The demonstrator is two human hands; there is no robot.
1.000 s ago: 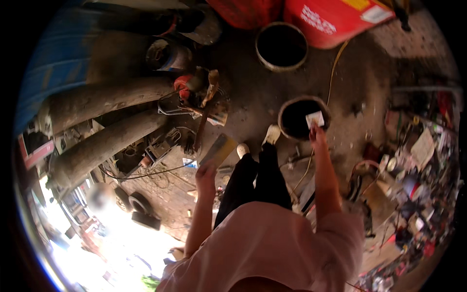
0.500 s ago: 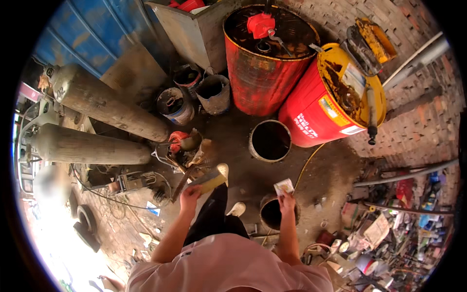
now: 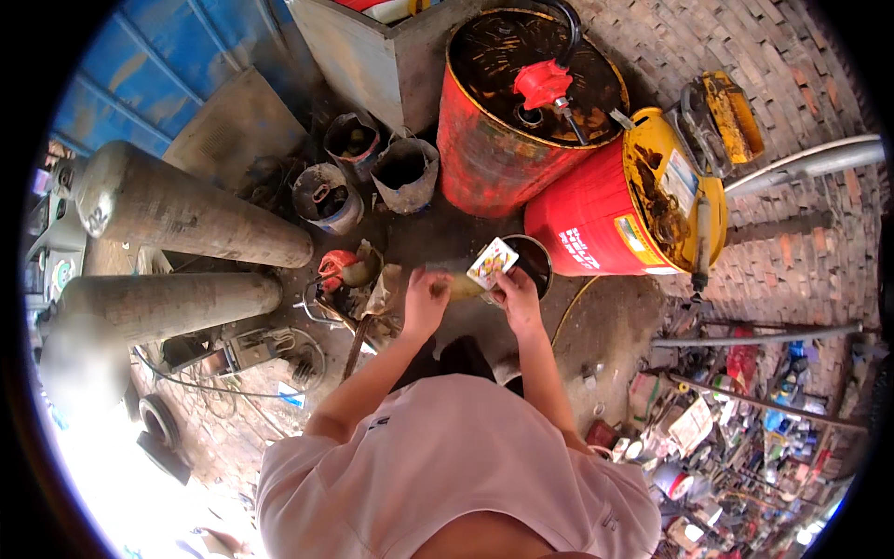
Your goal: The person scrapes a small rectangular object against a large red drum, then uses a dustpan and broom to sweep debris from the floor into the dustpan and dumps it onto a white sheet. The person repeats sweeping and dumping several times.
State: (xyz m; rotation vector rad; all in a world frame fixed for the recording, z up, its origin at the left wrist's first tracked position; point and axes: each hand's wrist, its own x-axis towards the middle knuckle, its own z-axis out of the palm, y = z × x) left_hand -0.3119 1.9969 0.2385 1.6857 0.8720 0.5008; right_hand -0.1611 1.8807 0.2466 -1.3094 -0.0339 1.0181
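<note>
My right hand (image 3: 514,291) is closed on a small white card-like piece (image 3: 492,264) with coloured print, its face tilted up. My left hand (image 3: 426,296) is closed, fingertips together, on a flat yellowish strip (image 3: 464,287). Blur and see-through edges keep the strip's kind from showing. Both hands are at about the same height in front of my body, a short gap apart, with the strip and the card between them. Below and beyond the right hand stands an open round bucket (image 3: 548,257) with a dark inside, partly hidden by the hand and the card.
A red drum (image 3: 484,154) with a red hand pump (image 3: 542,86) stands beyond, beside a red and yellow drum (image 3: 582,210). Two grey gas cylinders (image 3: 200,210) lean at left. Dirty buckets (image 3: 405,177) stand farther back. Mixed scrap (image 3: 689,429) covers the right floor.
Both hands have moved farther out and closer together. The card has come up over the open bucket, and the yellowish strip now points toward it. My view has shifted slightly.
</note>
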